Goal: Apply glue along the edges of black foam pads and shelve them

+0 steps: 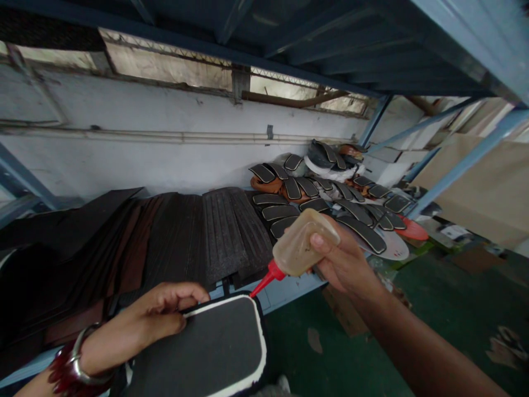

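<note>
Holding the squeeze bottle (300, 245) in my right grip (343, 259), I have my fingers closed around its soft-looking, translucent plastic body, tipped downward. It seems light and gives under pressure, so the middle of the body is the place to hold it. Its one red nozzle (268, 278) tapers to a fine tip right at the white border (259, 344) of the dark foam pad (198, 347).

My left grip (152, 314) is curled over the pad's upper edge, partly closed and pinching it. The pad looks light and flexible, with a slightly rough face, so I would hold it by the rim and keep my fingers off the white band. There is one pad and one bottle, and I wear a metal bangle (85, 353) beside a red bangle (68, 375) on my left wrist.

Just beyond, on the blue metal shelf (289, 289), lie overlapping stacks of dark ribbed sheets (223, 231). I make out at least four stacks, but their edges merge. Farther right is a heap of black, pale-edged cut pieces (363, 231). There are more than a dozen, too overlapped to count exactly. Below lies the green floor (330, 353).
</note>
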Tool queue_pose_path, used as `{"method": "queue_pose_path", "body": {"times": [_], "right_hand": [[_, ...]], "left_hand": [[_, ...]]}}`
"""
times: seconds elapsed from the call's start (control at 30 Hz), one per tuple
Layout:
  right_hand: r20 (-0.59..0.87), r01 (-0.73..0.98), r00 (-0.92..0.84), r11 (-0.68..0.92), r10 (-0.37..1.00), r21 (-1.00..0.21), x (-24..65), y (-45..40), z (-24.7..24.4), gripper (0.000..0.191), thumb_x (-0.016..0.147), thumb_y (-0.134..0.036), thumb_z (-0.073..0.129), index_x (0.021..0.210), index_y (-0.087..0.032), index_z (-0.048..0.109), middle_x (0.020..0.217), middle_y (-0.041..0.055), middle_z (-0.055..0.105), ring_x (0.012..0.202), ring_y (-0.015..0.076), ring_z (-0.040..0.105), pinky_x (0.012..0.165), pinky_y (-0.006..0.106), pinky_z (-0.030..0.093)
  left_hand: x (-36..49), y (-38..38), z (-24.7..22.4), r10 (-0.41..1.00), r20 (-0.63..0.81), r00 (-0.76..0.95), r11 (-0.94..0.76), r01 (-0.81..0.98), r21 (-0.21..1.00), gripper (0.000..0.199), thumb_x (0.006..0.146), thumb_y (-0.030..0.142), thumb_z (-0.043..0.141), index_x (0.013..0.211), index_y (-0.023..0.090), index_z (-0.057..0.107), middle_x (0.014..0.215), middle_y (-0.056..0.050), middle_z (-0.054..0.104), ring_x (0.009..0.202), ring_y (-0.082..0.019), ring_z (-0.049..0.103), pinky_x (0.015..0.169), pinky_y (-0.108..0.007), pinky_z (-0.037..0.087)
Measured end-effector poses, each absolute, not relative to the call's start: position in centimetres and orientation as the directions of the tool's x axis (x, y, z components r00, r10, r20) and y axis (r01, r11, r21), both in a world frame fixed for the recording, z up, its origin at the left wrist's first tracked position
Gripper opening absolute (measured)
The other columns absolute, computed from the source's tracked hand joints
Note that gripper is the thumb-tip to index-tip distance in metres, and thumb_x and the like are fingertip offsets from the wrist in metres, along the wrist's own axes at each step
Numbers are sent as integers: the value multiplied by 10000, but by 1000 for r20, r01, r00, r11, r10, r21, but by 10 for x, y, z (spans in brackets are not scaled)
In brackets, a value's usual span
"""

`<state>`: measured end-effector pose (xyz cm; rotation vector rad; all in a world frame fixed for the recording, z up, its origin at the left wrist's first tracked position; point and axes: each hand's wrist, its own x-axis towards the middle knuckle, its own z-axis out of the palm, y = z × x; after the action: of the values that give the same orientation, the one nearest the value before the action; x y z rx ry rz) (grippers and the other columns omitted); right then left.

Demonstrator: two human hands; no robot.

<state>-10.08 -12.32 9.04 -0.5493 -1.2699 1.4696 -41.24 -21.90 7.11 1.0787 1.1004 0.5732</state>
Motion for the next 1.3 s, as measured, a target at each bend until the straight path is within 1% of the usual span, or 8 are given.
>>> {"method": "queue_pose_path", "body": {"times": [0.23,0.4,0.53,0.63,0.7,0.9,1.13,1.3], "right_hand": [[261,-402,-310,123,914,-907,-103,-121,90,438,793,-384,850,1105,-204,599,870,17,614,635,154,577,425,223,479],[277,-399,-283,150,918,-904,-104,-120,89,399,793,-369,851,1077,-215,617,838,6,622,662,150,575,506,229,497],[282,-397,-242,171,928,-902,-103,-120,88,413,779,-373,862,1081,-204,637,872,16,624,730,149,577,596,226,504],[280,-387,-233,175,931,-905,-102,-121,89,421,762,-380,871,1069,-203,645,881,18,625,745,153,577,624,231,503],[279,-377,-228,179,933,-909,-102,-122,89,417,759,-378,869,1067,-209,643,872,18,626,733,161,578,604,243,508],[276,-381,-232,174,933,-908,-102,-125,89,400,784,-368,842,1084,-217,623,853,15,630,637,160,578,451,233,473],[275,-365,-214,184,938,-912,-102,-130,85,413,777,-394,846,1070,-211,621,842,18,626,633,166,586,440,231,483],[262,-367,-205,174,943,-914,-100,-134,83,415,783,-391,838,1086,-205,624,859,23,621,616,161,576,414,219,472]], "left_hand": [[-413,-215,65,814,-411,411,404,109,908,195,781,182,607,945,214,708,914,13,783,711,-145,677,631,-206,477],[-411,-213,65,817,-415,399,401,123,908,213,767,170,589,938,211,710,918,27,783,730,-154,668,644,-211,471],[-407,-212,68,828,-420,371,396,143,907,229,745,169,582,915,218,726,901,28,784,721,-164,664,635,-215,464],[-408,-212,66,828,-413,380,393,132,910,225,728,176,598,903,220,731,880,31,781,706,-165,659,622,-216,463],[-409,-212,64,830,-410,377,396,119,911,221,723,179,603,897,221,731,870,40,779,684,-155,651,607,-207,454],[-405,-212,67,833,-415,365,401,120,908,203,715,187,605,861,215,741,810,41,773,645,-146,631,579,-201,434],[-406,-213,64,845,-406,349,408,73,910,183,724,191,618,860,210,739,810,34,772,644,-149,634,590,-207,442],[-417,-214,55,829,-400,390,411,61,910,175,750,187,634,895,204,731,848,-7,765,677,-161,647,604,-217,448]]}}
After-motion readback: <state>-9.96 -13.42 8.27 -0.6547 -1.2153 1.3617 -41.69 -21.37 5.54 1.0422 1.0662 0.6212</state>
